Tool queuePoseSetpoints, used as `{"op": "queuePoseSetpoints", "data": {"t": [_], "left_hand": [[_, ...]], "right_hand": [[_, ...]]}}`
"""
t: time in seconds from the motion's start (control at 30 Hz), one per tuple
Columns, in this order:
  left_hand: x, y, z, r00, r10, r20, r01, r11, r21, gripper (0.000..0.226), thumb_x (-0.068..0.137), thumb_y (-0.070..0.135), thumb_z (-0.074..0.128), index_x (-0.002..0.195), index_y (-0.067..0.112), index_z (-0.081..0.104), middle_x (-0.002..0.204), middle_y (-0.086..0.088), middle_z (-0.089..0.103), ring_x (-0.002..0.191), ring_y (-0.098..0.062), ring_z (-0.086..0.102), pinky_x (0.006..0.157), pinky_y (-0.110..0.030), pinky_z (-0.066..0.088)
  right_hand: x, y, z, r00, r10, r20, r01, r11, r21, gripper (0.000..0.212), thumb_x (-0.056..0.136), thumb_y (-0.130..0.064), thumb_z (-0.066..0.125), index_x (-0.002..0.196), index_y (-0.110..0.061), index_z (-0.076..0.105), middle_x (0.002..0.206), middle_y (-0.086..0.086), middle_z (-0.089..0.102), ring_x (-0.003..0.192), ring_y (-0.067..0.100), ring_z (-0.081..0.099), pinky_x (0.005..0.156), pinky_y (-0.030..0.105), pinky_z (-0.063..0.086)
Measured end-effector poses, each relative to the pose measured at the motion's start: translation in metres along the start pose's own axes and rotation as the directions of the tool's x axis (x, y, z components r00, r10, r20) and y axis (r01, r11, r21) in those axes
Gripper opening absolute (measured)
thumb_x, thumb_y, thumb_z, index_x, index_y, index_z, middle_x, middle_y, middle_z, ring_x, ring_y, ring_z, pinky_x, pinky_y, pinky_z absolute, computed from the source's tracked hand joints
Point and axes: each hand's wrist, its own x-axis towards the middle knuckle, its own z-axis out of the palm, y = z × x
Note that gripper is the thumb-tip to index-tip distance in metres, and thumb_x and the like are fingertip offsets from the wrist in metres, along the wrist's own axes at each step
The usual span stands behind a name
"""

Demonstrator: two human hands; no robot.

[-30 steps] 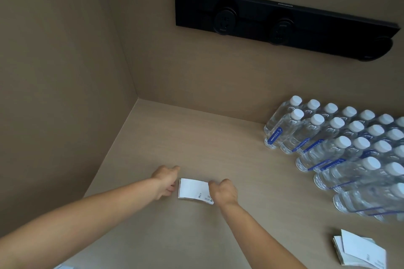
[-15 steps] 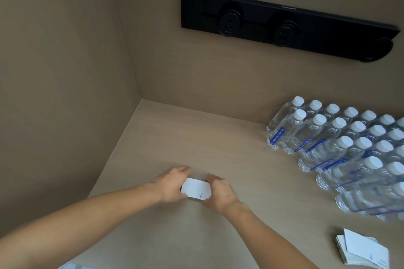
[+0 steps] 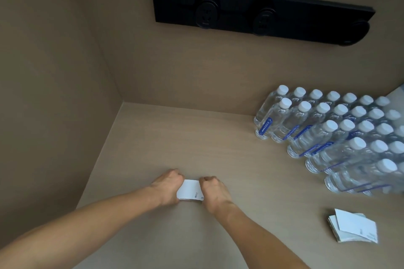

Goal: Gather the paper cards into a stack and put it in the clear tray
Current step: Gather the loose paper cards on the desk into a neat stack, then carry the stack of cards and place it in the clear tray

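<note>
A small stack of white paper cards (image 3: 189, 190) lies on the beige countertop, squeezed between both hands. My left hand (image 3: 167, 188) presses its left edge with curled fingers. My right hand (image 3: 213, 191) presses its right edge the same way. A second, loose pile of white cards (image 3: 354, 228) lies fanned out at the lower right, untouched. No clear tray is in view.
Rows of clear water bottles with white caps (image 3: 332, 135) fill the right side of the countertop (image 3: 251, 181). A black socket strip (image 3: 260, 12) is mounted on the back wall. A side wall closes the counter on the left.
Both hands have closed in from either side, and the spread cards have been pushed together into a narrower, tighter stack. The camera has tipped slightly.
</note>
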Motion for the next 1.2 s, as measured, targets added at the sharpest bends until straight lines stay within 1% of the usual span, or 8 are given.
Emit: {"op": "queuePoseSetpoints", "data": {"t": [0.2, 0.4, 0.5, 0.67, 0.8, 0.87, 0.97, 1.2], "left_hand": [[0.006, 0.023, -0.016, 0.998, 0.035, 0.056, -0.040, 0.994, 0.100, 0.045, 0.073, 0.028, 0.076, 0.110, 0.006, 0.060, 0.120, -0.008, 0.050, 0.106, -0.025, 0.057, 0.086, -0.033, 0.052], [0.029, 0.098, -0.038, 0.970, 0.231, 0.070, -0.238, 0.965, 0.114, 0.042, 0.071, 0.032, 0.073, 0.103, 0.010, 0.058, 0.112, -0.005, 0.049, 0.098, -0.023, 0.057, 0.082, -0.033, 0.052], [0.040, 0.153, -0.046, 0.937, 0.336, 0.092, -0.346, 0.929, 0.131, 0.042, 0.070, 0.033, 0.071, 0.103, 0.010, 0.057, 0.109, -0.005, 0.050, 0.094, -0.023, 0.058, 0.078, -0.029, 0.051], [0.049, 0.249, -0.055, 0.862, 0.491, 0.126, -0.507, 0.841, 0.188, 0.049, 0.071, 0.035, 0.075, 0.111, 0.011, 0.058, 0.114, -0.006, 0.054, 0.100, -0.025, 0.060, 0.081, -0.030, 0.052], [0.046, 0.318, -0.051, 0.803, 0.574, 0.163, -0.596, 0.770, 0.227, 0.051, 0.073, 0.036, 0.076, 0.112, 0.010, 0.058, 0.114, -0.007, 0.053, 0.101, -0.026, 0.059, 0.075, -0.029, 0.044], [0.044, 0.346, -0.046, 0.788, 0.593, 0.165, -0.615, 0.751, 0.241, 0.051, 0.072, 0.037, 0.077, 0.110, 0.009, 0.058, 0.113, -0.007, 0.054, 0.100, -0.027, 0.059, 0.073, -0.029, 0.043], [0.049, 0.377, -0.039, 0.803, 0.575, 0.159, -0.596, 0.766, 0.241, 0.050, 0.070, 0.036, 0.077, 0.108, 0.009, 0.059, 0.111, -0.008, 0.056, 0.096, -0.027, 0.060, 0.072, -0.030, 0.046], [0.077, 0.438, -0.040, 0.871, 0.479, 0.107, -0.490, 0.834, 0.252, 0.049, 0.069, 0.039, 0.074, 0.107, 0.010, 0.061, 0.110, -0.007, 0.057, 0.094, -0.027, 0.060, 0.072, -0.031, 0.050]], "right_hand": [[-0.013, 0.019, -0.010, 0.999, 0.034, 0.020, -0.035, 0.998, 0.057, 0.033, 0.082, -0.003, 0.062, 0.114, -0.008, 0.055, 0.119, 0.013, 0.062, 0.109, 0.033, 0.059, 0.083, 0.035, 0.048], [-0.075, 0.083, -0.031, 0.977, 0.211, -0.007, -0.208, 0.967, 0.148, 0.035, 0.080, -0.008, 0.068, 0.113, -0.010, 0.057, 0.118, 0.014, 0.063, 0.107, 0.036, 0.061, 0.084, 0.036, 0.050], [-0.115, 0.121, -0.034, 0.948, 0.318, -0.026, -0.306, 0.930, 0.202, 0.036, 0.078, -0.007, 0.072, 0.112, -0.009, 0.057, 0.116, 0.014, 0.063, 0.106, 0.037, 0.061, 0.084, 0.035, 0.049], [-0.183, 0.178, -0.030, 0.871, 0.487, -0.062, -0.455, 0.848, 0.270, 0.039, 0.073, -0.011, 0.076, 0.108, -0.009, 0.058, 0.112, 0.014, 0.064, 0.103, 0.035, 0.062, 0.080, 0.035, 0.050], [-0.231, 0.215, -0.020, 0.799, 0.601, -0.034, -0.561, 0.764, 0.318, 0.041, 0.072, -0.014, 0.078, 0.106, -0.008, 0.056, 0.112, 0.016, 0.061, 0.100, 0.036, 0.062, 0.072, 0.035, 0.048], [-0.249, 0.235, -0.013, 0.787, 0.617, -0.023, -0.576, 0.748, 0.331, 0.042, 0.072, -0.014, 0.078, 0.108, -0.008, 0.056, 0.113, 0.016, 0.061, 0.100, 0.036, 0.061, 0.071, 0.033, 0.045], [-0.263, 0.268, -0.008, 0.793, 0.609, -0.030, -0.566, 0.754, 0.333, 0.042, 0.074, -0.013, 0.075, 0.111, -0.010, 0.055, 0.115, 0.015, 0.060, 0.101, 0.035, 0.061, 0.070, 0.032, 0.045], [-0.262, 0.361, -0.005, 0.875, 0.474, -0.095, -0.423, 0.846, 0.325, 0.046, 0.075, -0.014, 0.072, 0.117, -0.012, 0.055, 0.120, 0.013, 0.061, 0.105, 0.036, 0.061, 0.079, 0.036, 0.050]]}}
